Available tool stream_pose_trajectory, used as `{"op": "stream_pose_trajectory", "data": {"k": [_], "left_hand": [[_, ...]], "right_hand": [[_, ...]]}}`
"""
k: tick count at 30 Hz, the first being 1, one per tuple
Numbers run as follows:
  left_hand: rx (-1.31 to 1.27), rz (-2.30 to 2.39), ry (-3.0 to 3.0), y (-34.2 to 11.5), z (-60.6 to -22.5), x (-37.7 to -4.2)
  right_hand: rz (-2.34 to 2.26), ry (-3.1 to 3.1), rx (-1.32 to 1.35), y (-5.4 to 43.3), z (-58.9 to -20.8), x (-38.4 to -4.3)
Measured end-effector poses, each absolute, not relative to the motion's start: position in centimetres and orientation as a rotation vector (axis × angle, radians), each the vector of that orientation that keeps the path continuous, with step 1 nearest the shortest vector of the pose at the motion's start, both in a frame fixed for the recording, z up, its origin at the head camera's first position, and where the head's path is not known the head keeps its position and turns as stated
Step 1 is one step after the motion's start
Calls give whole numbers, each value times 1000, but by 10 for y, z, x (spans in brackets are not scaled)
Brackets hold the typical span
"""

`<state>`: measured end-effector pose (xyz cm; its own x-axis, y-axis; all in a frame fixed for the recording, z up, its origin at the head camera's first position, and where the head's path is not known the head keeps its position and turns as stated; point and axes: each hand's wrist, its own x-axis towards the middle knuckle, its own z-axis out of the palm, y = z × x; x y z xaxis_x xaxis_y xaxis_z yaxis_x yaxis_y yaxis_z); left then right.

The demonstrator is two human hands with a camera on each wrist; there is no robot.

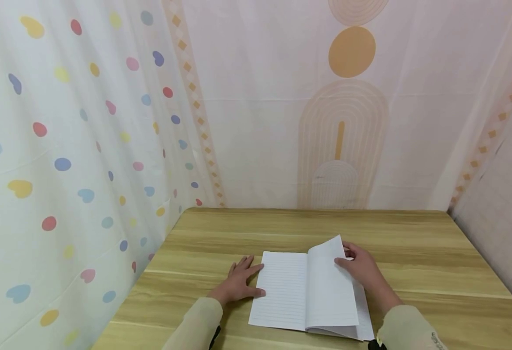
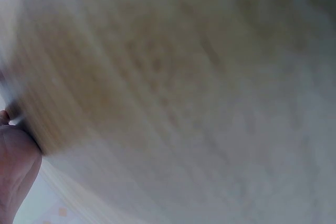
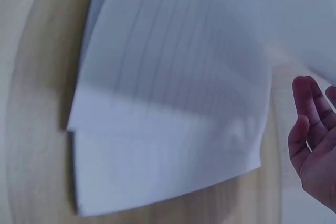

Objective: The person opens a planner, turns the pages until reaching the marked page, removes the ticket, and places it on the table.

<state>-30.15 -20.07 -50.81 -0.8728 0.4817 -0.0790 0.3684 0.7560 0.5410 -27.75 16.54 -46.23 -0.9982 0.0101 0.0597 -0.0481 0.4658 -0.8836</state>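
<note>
- Midway between the left and right edges of the worktop (image 1: 435, 272), well apart from its far edge: an opened notebook (image 1: 280, 291), its ruled left page flat.
- On the notebook's right half: a leaf (image 1: 331, 287), bowed up from the spine, its far outer corner highest; further pages (image 1: 363, 318) show beneath its outer edge.
- At the notebook's left margin: the left hand (image 1: 239, 283), fingers spread and gripping nothing, thumb and forefinger reaching the page's edge; presumably this light contact steadies the book. The left wrist view is mostly blurred and adds little.
- At the leaf's outer edge: the right hand (image 1: 362, 266), thumb before the paper, fingers bent beside it, a placing that would suit control of a loose leaf. The right wrist view shows thumb and fingertips apart near the paper; whether they pinch it cannot be told.
- Toward the near side: two pale sleeves (image 1: 199, 321), one on either side of the notebook.
- Beyond the worktop's far edge: a hanging cloth (image 1: 256, 141) with arch motifs; beyond its left edge, a spotted cloth (image 1: 102, 146).
</note>
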Motion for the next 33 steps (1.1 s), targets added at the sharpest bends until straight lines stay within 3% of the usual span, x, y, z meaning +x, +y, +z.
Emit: {"op": "stream_pose_trajectory", "data": {"k": [8, 22, 26, 33], "left_hand": [[671, 775, 2744, -201, -509, -303], [665, 789, 2747, -202, -512, -304], [663, 790, 2750, -202, -512, -303], [667, 789, 2756, -202, -511, -303]], "right_hand": [[1840, -2562, 30, 154, -445, -277], [2129, -2342, 408, 122, -441, -270], [1868, -2463, 531, 110, -450, -268], [832, -2794, 885, 96, -477, -253]]}}
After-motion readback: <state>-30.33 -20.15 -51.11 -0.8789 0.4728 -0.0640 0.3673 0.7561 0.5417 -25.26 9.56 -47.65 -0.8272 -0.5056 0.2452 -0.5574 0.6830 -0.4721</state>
